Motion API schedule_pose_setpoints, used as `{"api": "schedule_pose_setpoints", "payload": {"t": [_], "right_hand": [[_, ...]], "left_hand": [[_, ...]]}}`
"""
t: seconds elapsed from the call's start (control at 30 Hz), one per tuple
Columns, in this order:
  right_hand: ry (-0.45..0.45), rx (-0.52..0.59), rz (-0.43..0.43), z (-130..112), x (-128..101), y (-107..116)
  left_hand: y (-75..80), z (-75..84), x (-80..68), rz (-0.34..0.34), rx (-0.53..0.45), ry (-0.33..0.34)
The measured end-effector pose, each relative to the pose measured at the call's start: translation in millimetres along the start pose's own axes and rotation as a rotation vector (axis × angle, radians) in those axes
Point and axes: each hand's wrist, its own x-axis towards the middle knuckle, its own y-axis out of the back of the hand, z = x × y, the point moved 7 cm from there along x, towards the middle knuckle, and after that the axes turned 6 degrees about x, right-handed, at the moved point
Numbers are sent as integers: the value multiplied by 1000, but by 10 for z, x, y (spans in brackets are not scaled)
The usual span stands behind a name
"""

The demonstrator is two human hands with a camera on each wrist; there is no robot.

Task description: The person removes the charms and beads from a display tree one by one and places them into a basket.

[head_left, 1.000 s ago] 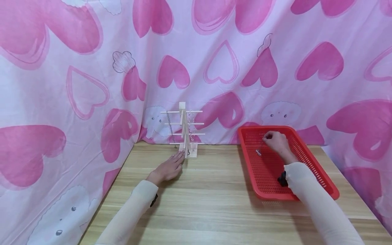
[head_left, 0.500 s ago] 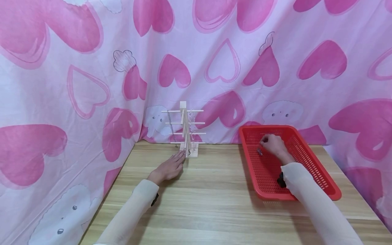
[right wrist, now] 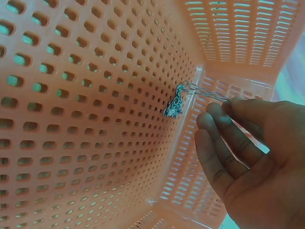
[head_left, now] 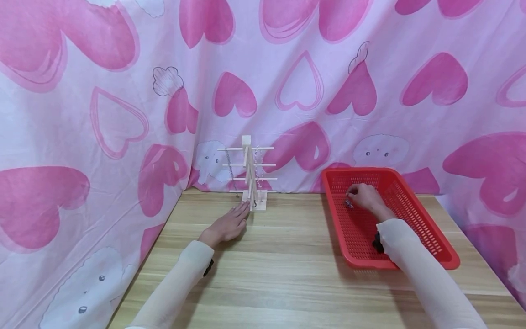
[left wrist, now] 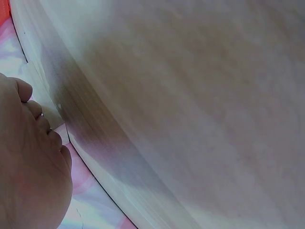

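My right hand (head_left: 367,199) is inside the red basket (head_left: 342,246), pinching a thin silver chain necklace (right wrist: 176,102) between thumb and fingertips. Part of the necklace stretches from the fingertips, while the rest lies bunched on the basket's perforated floor. My left hand (head_left: 225,226) lies with extended fingers beside the base of a wooden jewelry stand (head_left: 246,140), its fingertips at the base. A dark chain necklace (head_left: 229,164) hangs on the stand's left pegs, and a light beaded one (head_left: 257,164) on the right pegs. The left wrist view shows mostly tabletop.
The basket stands at the right of the wood-grain table (head_left: 279,274). Behind and along both sides hangs a pink heart-print cloth (head_left: 230,36), close behind the stand. A small dark hook-like item (head_left: 255,204) is at the stand's base.
My right hand has lowered and shifted slightly left in the basket, and the necklace that dangled from it has bunched on the floor. The left hand keeps its place beside the stand.
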Motion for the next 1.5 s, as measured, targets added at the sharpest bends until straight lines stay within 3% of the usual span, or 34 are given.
{"api": "schedule_pose_setpoints", "payload": {"t": [0.67, 1.03, 1.33, 1.5], "right_hand": [[46, 23, 16, -110, 17, 52], [172, 46, 118, -535, 18, 229], [294, 70, 231, -1033, 13, 182], [311, 130, 202, -1339, -8, 71]], "left_hand": [[28, 23, 20, -5, 8, -10], [44, 15, 31, 4, 3, -4], [-8, -10, 35, 10, -47, 1], [-48, -33, 40, 1, -30, 3]]}}
